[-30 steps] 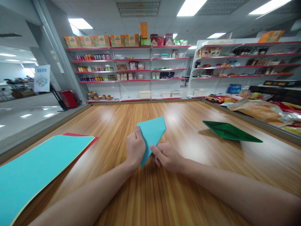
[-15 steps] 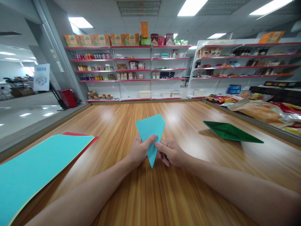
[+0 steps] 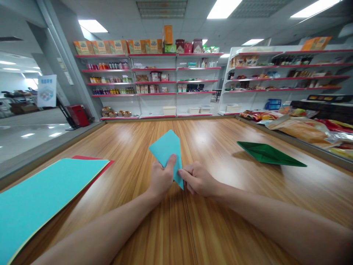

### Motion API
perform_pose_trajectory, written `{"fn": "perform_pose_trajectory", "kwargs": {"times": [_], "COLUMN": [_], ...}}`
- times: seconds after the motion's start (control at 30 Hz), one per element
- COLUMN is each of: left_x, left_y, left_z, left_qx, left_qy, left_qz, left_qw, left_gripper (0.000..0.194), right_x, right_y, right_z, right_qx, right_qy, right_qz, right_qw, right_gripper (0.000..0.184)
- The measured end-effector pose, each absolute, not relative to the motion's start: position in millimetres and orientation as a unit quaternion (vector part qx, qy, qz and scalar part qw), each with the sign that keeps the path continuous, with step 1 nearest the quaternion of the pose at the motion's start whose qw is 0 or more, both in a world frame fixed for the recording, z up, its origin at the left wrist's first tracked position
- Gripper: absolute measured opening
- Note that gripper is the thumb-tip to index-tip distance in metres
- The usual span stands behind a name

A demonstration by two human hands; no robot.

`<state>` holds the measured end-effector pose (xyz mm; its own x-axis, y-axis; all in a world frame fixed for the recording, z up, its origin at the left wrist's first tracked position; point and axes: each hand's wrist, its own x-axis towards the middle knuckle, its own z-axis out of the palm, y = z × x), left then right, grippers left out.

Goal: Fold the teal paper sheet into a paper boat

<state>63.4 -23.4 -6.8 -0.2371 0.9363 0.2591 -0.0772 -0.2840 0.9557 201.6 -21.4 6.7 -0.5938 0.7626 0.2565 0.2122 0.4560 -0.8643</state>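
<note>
A folded light-blue sheet of paper point(image 3: 167, 144), kite-shaped with its narrow point toward me, is held above the middle of the table. My left hand point(image 3: 162, 176) grips its left side, thumb on top and the other fingers hidden beneath. On the lower right edge, my right hand point(image 3: 199, 178) pinches the paper between thumb and curled fingers. A folded green paper boat point(image 3: 271, 154) rests on the table to the right, apart from both hands. To the left lies a stack of coloured paper point(image 3: 52, 191), light blue on top, with yellow and red edges showing.
The wood-grain table point(image 3: 132, 228) has a raised rim point(image 3: 165, 118) along its far side. Packaged snacks point(image 3: 303, 129) lie beyond the right rim. Stocked store shelves point(image 3: 154, 81) stand behind, and a red box point(image 3: 78, 115) is on the floor at left.
The folded light-blue paper has turned anticlockwise, its wide end swinging left and its narrow point shifting right. My left hand has tilted with it; my right hand still pinches the edge.
</note>
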Motion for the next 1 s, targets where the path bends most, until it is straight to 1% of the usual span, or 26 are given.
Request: {"fn": "perform_pose_trajectory", "kwargs": {"times": [0.07, 0.13, 0.2, 0.27, 0.37, 0.43, 0.5, 0.63, 0.73, 0.8, 0.87, 0.93, 1.0], "left_x": [64.6, 64.9, 63.7, 61.3, 57.8, 57.1, 57.8, 61.0, 62.1, 62.1, 62.0, 62.1, 62.3], "left_y": [-24.1, -24.2, -23.2, -21.4, -19.5, -19.7, -20.9, -21.0, -16.2, -12.6, -10.7, -11.3, -13.5], "left_z": [-5.3, -3.8, -3.2, -3.6, -4.3, -3.9, -2.9, -2.8, -6.2, -9.4, -12.3, -13.9, -13.2], "left_qx": [0.47, 0.464, 0.458, 0.452, 0.444, 0.444, 0.446, 0.439, 0.413, 0.388, 0.37, 0.368, 0.376], "left_qy": [0.462, 0.472, 0.489, 0.511, 0.54, 0.545, 0.543, 0.528, 0.531, 0.548, 0.569, 0.588, 0.6], "left_qz": [0.645, 0.643, 0.643, 0.646, 0.65, 0.65, 0.646, 0.633, 0.623, 0.617, 0.604, 0.587, 0.578], "left_qw": [0.388, 0.385, 0.372, 0.343, 0.297, 0.288, 0.299, 0.358, 0.399, 0.411, 0.417, 0.418, 0.406], "left_gripper": [0.047, 0.045, 0.045, 0.045, 0.046, 0.046, 0.047, 0.046, 0.046, 0.047, 0.05, 0.052, 0.053], "right_x": [203.2, 204.1, 203.2, 200.4, 196.0, 195.7, 198.1, 205.6, 205.8, 202.6, 198.2, 194.0, 190.5], "right_y": [-20.4, -20.1, -20.4, -20.7, -20.3, -19.4, -17.9, -14.2, -16.0, -21.3, -28.9, -36.8, -42.7], "right_z": [4.8, 1.6, -1.2, -2.5, -2.1, -1.6, -1.3, -1.5, -1.8, -1.1, 1.1, 3.7, 5.0], "right_qx": [-0.287, -0.256, -0.251, -0.281, -0.327, -0.335, -0.323, -0.262, -0.246, -0.256, -0.255, -0.215, -0.18], "right_qy": [-0.783, -0.779, -0.773, -0.776, -0.793, -0.801, -0.794, -0.756, -0.744, -0.769, -0.828, -0.892, -0.923], "right_qz": [0.457, 0.503, 0.522, 0.497, 0.425, 0.404, 0.436, 0.555, 0.571, 0.523, 0.428, 0.317, 0.25], "right_qw": [0.309, 0.274, 0.258, 0.267, 0.288, 0.289, 0.275, 0.227, 0.245, 0.263, 0.258, 0.241, 0.232], "right_gripper": [0.052, 0.052, 0.05, 0.048, 0.044, 0.043, 0.043, 0.042, 0.041, 0.038, 0.034, 0.033, 0.033]}}
